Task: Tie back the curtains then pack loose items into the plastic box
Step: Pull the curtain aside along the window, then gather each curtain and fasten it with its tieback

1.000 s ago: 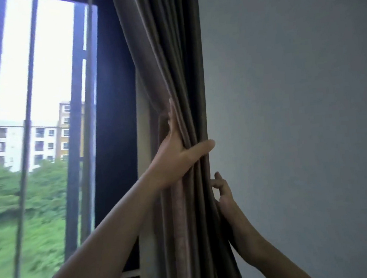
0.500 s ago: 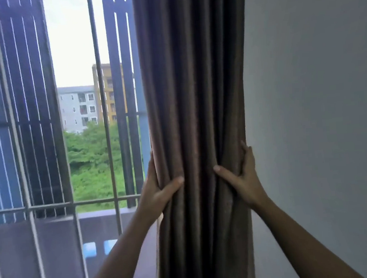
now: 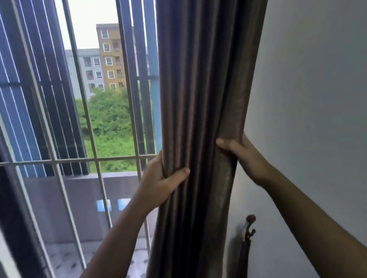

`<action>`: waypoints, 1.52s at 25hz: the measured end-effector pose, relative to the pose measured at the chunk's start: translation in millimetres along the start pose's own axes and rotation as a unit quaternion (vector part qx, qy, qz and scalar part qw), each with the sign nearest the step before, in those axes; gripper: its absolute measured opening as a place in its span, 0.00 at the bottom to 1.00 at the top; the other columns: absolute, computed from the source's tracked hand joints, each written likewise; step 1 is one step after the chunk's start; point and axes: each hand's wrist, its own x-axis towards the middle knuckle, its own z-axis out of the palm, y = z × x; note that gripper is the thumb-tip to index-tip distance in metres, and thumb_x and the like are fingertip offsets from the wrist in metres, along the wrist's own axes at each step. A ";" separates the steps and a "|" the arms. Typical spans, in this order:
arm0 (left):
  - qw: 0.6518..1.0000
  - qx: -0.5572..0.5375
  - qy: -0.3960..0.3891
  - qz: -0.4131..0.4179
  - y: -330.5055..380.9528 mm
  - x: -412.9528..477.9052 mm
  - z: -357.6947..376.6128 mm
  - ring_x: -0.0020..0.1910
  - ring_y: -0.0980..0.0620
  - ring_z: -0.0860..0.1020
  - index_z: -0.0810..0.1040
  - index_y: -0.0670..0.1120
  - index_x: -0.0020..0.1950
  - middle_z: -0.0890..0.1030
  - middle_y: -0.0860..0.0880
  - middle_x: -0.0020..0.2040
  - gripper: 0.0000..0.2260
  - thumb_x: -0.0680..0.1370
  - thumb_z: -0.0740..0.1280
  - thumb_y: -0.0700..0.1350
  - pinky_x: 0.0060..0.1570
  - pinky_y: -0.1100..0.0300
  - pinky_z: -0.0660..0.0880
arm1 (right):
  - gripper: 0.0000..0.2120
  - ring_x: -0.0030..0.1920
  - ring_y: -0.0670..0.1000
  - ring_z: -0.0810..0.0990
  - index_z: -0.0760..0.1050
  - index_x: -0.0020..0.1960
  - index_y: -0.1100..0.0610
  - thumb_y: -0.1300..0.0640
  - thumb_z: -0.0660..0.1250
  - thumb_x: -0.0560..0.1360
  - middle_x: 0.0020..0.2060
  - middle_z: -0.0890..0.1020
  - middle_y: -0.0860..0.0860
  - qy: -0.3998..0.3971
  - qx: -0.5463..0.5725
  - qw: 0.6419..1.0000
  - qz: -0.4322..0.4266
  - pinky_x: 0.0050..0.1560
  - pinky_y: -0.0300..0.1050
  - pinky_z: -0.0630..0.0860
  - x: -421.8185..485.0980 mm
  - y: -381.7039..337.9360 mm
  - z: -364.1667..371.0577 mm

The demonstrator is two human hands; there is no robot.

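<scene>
A dark brown curtain (image 3: pixel 198 93) hangs bunched into a thick column between the window and the wall. My left hand (image 3: pixel 159 180) clasps its left edge, thumb across the front folds. My right hand (image 3: pixel 244 155) grips its right edge next to the wall, a little higher than the left. Low on the wall, a small hook (image 3: pixel 250 226) with a dark tieback strap (image 3: pixel 244 257) hanging from it sits just right of the curtain. No plastic box is in view.
The window (image 3: pixel 101 123) with pale metal bars (image 3: pixel 53 161) fills the left half, with a balcony, trees and buildings beyond. A plain grey wall (image 3: pixel 319 82) fills the right half.
Both hands have gathered the curtain into a tighter bundle and slid lower along it. The view has tilted down, so the wall hook and strap now show.
</scene>
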 end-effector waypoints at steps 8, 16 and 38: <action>0.982 0.136 0.130 -0.005 25.4 34.0 -23.2 0.48 0.55 0.76 0.65 0.49 0.72 0.78 0.53 0.52 0.20 0.81 0.58 0.50 0.43 0.71 0.69 | 0.27 0.63 0.51 0.74 0.65 0.69 0.66 0.59 0.67 0.74 0.64 0.74 0.57 0.204 -0.259 0.903 -0.276 0.64 0.46 0.72 12.5 -60.6 68.1; 0.969 0.237 0.013 -0.069 -54.9 0.9 -14.5 0.42 0.40 0.78 0.70 0.39 0.59 0.74 0.47 0.40 0.11 0.82 0.53 0.43 0.31 0.63 0.62 | 0.30 0.57 0.55 0.79 0.60 0.73 0.60 0.59 0.67 0.75 0.61 0.78 0.57 0.232 -0.348 0.906 -0.067 0.55 0.46 0.74 -28.0 46.2 127.3; 0.932 0.063 -0.299 -0.193 -63.2 -52.2 73.0 0.41 0.48 0.77 0.70 0.48 0.39 0.74 0.50 0.37 0.11 0.80 0.54 0.43 0.49 0.51 0.78 | 0.27 0.45 0.57 0.83 0.63 0.71 0.57 0.47 0.50 0.76 0.53 0.82 0.54 0.089 -0.344 0.927 0.116 0.45 0.52 0.80 -165.8 194.6 121.9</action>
